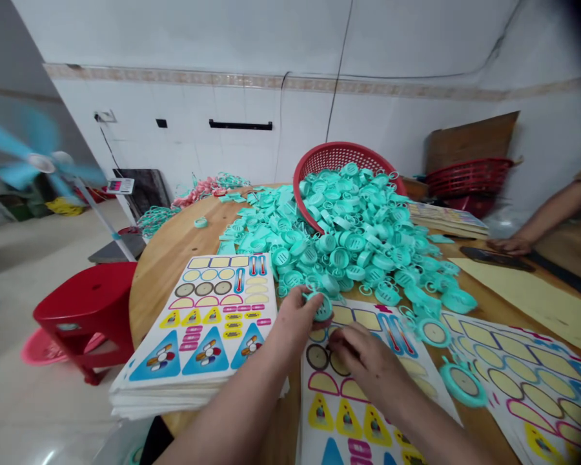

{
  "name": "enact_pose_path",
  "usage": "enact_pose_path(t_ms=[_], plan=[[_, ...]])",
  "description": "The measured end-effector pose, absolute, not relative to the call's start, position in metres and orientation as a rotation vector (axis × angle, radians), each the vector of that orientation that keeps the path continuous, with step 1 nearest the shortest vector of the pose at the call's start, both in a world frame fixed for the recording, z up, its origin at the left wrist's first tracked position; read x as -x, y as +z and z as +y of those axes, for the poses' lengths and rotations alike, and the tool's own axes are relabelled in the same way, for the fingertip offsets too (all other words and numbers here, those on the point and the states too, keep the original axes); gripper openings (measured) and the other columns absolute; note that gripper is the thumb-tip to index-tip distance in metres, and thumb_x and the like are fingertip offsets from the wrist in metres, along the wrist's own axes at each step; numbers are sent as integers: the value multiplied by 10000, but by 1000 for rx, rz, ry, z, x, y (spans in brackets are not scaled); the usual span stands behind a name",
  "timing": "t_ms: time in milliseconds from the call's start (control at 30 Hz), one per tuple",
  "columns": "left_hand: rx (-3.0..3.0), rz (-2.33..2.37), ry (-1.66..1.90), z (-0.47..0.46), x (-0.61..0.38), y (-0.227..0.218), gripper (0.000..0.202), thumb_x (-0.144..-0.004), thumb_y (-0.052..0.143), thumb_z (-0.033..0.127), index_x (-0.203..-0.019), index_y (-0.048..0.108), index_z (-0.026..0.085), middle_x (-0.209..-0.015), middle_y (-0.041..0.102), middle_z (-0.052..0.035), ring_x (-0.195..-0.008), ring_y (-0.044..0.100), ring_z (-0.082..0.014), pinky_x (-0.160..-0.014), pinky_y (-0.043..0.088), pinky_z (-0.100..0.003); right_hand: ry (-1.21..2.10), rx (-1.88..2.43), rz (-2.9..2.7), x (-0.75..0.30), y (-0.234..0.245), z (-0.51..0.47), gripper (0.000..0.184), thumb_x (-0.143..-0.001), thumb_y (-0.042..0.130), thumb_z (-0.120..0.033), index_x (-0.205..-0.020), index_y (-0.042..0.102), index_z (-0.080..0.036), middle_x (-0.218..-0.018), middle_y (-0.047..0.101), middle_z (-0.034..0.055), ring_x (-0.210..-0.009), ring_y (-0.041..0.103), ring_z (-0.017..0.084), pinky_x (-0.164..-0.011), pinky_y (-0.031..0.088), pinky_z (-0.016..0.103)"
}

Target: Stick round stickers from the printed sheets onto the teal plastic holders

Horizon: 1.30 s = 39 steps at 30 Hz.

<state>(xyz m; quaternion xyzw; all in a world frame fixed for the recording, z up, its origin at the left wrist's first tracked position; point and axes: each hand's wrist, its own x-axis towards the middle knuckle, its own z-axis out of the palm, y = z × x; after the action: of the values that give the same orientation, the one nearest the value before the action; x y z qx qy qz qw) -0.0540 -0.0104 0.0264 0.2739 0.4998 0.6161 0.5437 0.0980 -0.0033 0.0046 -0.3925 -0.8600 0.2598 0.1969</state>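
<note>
Inventory from my remote station: left hand [295, 320], fingers curled, pinching a teal cap [322, 309] above a sticker sheet [358, 413]; right hand [363, 358], fingertips down on that sheet, any pinch hidden. Done, as far as shows: one cap [462, 384] with a tan centre. Left: a large pile [348, 239] of caps on the desk [174, 271], spilling from a red basket [339, 158], and most stickers on the sheets.
</note>
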Motion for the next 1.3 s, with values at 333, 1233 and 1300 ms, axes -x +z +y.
enact_pose_path(t_ms=[333, 1233, 1300], plan=[[-741, 1413, 1313, -11, 50, 11, 155, -649, 684, 280, -711, 569, 196, -618, 542, 10, -646, 554, -169, -580, 499, -288, 592, 1173, -2478, -94, 1, -3, 135, -824, 412, -159, -813, 538, -205, -860, 604, 51, -821, 586, 207, -664, 431, 302], [-860, 1514, 1329, -7, 51, -2, 147, -648, 697, 304, -736, 625, 209, -643, 635, -36, -703, 613, -223, -692, 491, -334, 777, 1360, -2329, -90, -7, -4, 105, -765, 563, -329, -733, 564, -229, -776, 662, 18, -731, 623, 196, -582, 420, 266], [-867, 1520, 1317, -7, 51, -1, 145, -656, 688, 305, -739, 624, 206, -628, 629, -32, -672, 608, -215, -662, 495, -328, 923, 1317, -2253, -91, -8, -4, 119, -763, 556, -337, -716, 543, -229, -743, 655, 7, -690, 623, 180, -578, 436, 261]])
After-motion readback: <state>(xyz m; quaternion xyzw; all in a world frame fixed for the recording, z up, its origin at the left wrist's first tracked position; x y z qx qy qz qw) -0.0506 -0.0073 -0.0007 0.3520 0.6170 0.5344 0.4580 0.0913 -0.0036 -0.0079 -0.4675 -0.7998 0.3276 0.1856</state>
